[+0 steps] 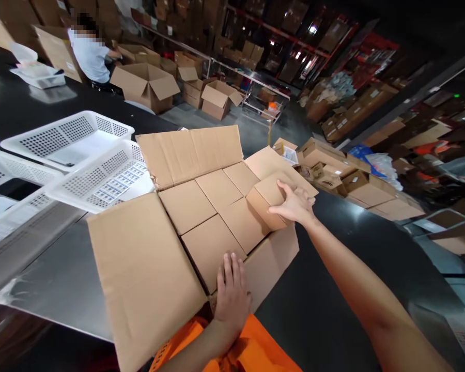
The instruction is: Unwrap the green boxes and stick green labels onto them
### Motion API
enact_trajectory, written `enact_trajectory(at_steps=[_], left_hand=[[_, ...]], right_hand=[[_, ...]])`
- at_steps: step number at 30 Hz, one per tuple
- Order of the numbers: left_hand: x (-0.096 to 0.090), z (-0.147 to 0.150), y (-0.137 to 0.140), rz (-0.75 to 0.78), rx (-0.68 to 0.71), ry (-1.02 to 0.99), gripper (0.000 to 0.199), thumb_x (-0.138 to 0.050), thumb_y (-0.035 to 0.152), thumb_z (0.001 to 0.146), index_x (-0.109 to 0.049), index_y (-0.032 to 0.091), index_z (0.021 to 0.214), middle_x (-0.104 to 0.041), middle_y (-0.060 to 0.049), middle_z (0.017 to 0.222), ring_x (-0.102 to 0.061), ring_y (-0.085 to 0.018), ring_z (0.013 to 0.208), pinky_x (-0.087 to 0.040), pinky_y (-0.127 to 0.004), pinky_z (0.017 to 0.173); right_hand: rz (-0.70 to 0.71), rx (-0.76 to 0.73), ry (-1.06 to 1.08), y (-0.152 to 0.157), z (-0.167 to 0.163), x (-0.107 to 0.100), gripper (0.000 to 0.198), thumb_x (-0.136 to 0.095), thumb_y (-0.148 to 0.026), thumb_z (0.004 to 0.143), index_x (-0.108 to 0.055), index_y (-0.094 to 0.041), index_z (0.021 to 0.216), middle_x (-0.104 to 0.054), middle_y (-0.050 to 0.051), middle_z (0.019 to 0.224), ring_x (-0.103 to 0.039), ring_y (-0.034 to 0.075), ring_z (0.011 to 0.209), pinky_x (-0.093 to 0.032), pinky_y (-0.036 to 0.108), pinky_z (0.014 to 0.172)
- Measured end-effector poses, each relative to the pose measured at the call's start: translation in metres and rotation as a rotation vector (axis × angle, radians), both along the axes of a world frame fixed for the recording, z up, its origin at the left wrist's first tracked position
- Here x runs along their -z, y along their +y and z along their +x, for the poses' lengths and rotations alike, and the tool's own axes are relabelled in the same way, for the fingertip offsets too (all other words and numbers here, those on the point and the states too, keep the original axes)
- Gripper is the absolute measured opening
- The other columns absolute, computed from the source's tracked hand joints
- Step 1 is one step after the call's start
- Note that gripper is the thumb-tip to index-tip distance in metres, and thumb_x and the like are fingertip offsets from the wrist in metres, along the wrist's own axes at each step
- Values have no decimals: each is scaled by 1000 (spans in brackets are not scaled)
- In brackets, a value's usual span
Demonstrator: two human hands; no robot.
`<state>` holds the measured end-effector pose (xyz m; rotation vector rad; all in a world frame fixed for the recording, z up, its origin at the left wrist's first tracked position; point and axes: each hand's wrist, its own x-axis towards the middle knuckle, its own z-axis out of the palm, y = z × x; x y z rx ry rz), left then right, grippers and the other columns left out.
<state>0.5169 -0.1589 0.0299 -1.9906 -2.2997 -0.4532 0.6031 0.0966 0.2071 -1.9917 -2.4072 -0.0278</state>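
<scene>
Here the right hand (297, 205) grips a partly hidden box (264, 202); the left hand (232, 290) lies flat.

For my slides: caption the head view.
Right hand grips a box; left hand rests at the near edge of an open carton.

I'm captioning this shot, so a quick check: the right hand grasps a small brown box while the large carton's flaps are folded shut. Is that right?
Not quite: the large carton's flaps are spread open, not folded shut, as the head view shows. The right hand does grasp a small brown box.
</scene>
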Motion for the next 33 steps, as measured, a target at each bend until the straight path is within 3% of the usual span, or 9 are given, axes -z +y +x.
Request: enact_trajectory(at_steps=[7, 12, 16, 20, 22, 25, 28, 33], left_hand=[[10, 0, -2, 31, -5, -32, 92, -73, 60, 78, -44, 12, 152, -37, -18, 160, -35, -40, 148, -41, -49, 114], [24, 4, -3, 40, -11, -37, 91, -67, 62, 83, -38, 15, 156, -34, -16, 163, -29, -39, 151, -40, -50, 114], [25, 6, -4, 35, -55, 21, 92, -67, 62, 82, -37, 15, 155, -35, -17, 162, -25, -41, 152, -39, -54, 114], [17, 4, -6, 47, -57, 26, 85, -66, 62, 83, -46, 15, 152, -39, -16, 160, -29, -40, 151, -41, -52, 112], [15, 3, -7, 46, -64, 27, 86, -68, 61, 81, -48, 14, 150, -39, -17, 160, -28, -40, 151, -42, -52, 111], [13, 2, -7, 39, -50, 24, 89, -69, 62, 81, -46, 11, 150, -38, -19, 160, -29, -40, 150, -42, -52, 111], [12, 1, -6, 32, -47, 25, 91, -68, 63, 81, -45, 11, 151, -37, -19, 160, -28, -41, 151, -41, -53, 112], [13, 2, -5, -2, -79, 30, 92, -68, 65, 80, -43, 12, 152, -32, -18, 163, -21, -41, 153, -38, -55, 115]], right_hand=[[-4, -39, 15, 0, 11, 0, 109, -84, -55, 60, -35, -37, 155, -39, 18, 146, -41, 45, 135, -35, 59, 106], [-46, -35, 44, 9, 10, -6, 110, -86, -55, 57, -38, -37, 154, -44, 17, 143, -43, 45, 133, -37, 61, 104], [-66, -67, 173, 35, 17, -4, 106, -88, -52, 55, -46, -34, 151, -49, 14, 144, -44, 46, 133, -38, 60, 107], [-170, -132, 390, 55, 32, 7, 103, -85, -50, 60, -45, -31, 152, -49, 10, 148, -47, 39, 133, -40, 53, 109], [-158, -110, 395, 53, 34, 14, 99, -83, -53, 63, -45, -32, 153, -45, 10, 153, -41, 39, 139, -35, 54, 114], [-78, -78, 225, 42, 22, 24, 102, -82, -64, 65, -43, -34, 153, -31, 14, 161, -27, 45, 147, -25, 60, 116], [-89, -118, 103, 37, 5, 36, 104, -65, -82, 73, -31, -34, 159, -18, 17, 166, -16, 48, 150, -15, 69, 115], [-139, -222, 40, 37, 1, 80, 99, -33, -85, 88, -14, -23, 163, -2, 18, 169, 6, 37, 155, 6, 66, 119]])
